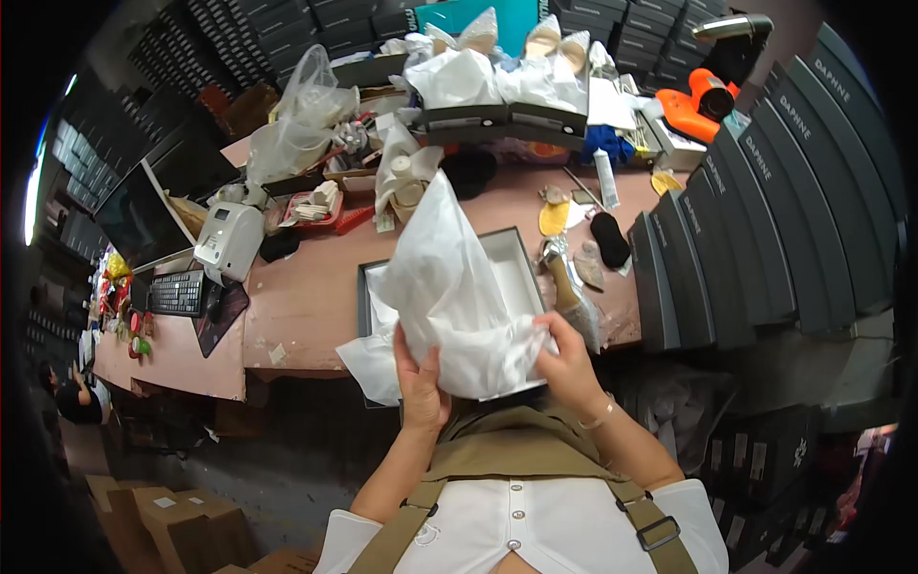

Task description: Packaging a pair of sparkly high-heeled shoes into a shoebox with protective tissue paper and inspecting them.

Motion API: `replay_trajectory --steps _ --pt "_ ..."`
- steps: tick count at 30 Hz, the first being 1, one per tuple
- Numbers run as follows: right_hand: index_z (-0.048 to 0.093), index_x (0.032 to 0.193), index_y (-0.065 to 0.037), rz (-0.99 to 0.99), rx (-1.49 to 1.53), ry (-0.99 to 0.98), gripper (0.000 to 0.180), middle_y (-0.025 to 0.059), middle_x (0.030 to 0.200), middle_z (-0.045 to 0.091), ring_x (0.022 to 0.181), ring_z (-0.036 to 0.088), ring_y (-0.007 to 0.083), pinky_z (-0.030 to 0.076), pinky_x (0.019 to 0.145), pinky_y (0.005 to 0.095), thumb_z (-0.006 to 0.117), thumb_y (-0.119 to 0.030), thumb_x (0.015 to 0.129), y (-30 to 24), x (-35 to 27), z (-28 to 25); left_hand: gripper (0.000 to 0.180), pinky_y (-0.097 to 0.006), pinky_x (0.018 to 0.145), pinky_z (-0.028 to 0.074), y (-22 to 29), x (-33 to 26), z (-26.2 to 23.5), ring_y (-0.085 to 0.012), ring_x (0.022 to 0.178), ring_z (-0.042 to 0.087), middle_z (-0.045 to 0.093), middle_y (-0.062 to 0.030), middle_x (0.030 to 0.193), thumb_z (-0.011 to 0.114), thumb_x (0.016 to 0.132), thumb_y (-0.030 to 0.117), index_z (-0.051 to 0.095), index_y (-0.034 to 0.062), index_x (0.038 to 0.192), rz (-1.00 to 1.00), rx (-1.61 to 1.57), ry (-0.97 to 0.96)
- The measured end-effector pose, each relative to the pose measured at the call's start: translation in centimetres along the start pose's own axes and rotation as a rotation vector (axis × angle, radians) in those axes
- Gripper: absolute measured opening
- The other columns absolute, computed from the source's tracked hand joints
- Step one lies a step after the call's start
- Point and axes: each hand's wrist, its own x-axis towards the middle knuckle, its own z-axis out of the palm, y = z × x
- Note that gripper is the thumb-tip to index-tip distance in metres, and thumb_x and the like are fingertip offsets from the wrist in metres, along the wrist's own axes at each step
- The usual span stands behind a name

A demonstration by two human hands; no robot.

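Both my hands hold up a bundle of white tissue paper (pixel 449 287) in front of me, over an open shoe box (pixel 521 258) with a dark rim and white inside. My left hand (pixel 421 383) grips the bundle's lower left from beneath. My right hand (pixel 566 359) pinches its lower right edge. More tissue paper spills out of the box over the table's front edge. What the paper wraps is hidden. A heeled shoe (pixel 564 277) in clear wrap lies just right of the box.
The pink worktable (pixel 306 297) carries a label printer (pixel 228 239), keyboard (pixel 178 292), plastic bags, insoles and pale shoes on boxes at the back. Dark shoe boxes (pixel 755 220) stand in a row at the right. Cardboard cartons (pixel 163 517) sit on the floor at the lower left.
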Motion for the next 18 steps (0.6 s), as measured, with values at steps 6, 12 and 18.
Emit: replay_trajectory --steps 6,12,18 --pt "0.036 0.137 -0.003 0.140 0.860 -0.091 0.054 0.0092 0.130 0.050 0.120 0.046 0.0183 0.036 0.101 0.0351 0.054 -0.027 0.092 3.2 -1.0 1.2 0.088 -0.039 0.109 0.026 -3.9 -1.6 2.2 -0.0318 0.130 0.034 0.028 -0.0217 0.144 0.069 0.082 0.009 0.010 0.0020 0.147 0.512 0.893 -0.179" --pt "0.039 0.135 -0.001 0.085 0.635 0.275 0.058 0.0097 0.126 0.055 0.111 0.056 0.0224 0.047 0.094 0.0378 0.060 -0.031 0.091 3.8 -2.8 -7.0 0.072 -0.045 0.100 0.040 -4.6 -0.8 3.2 -0.0424 0.117 0.048 0.048 -0.0244 0.128 0.064 0.081 0.003 0.028 0.0036 0.143 0.424 0.824 -1.008" --pt "0.032 0.142 -0.006 -0.063 1.230 -0.022 0.068 0.0121 0.139 0.044 0.126 0.043 0.0283 0.037 0.105 0.0437 0.049 -0.049 0.093 4.1 -3.4 -10.9 0.057 -0.052 0.107 0.031 -8.4 9.7 -1.8 -0.0335 0.127 0.042 0.050 -0.0165 0.128 0.062 0.073 0.005 0.049 0.0066 0.128 0.625 1.844 -1.320"
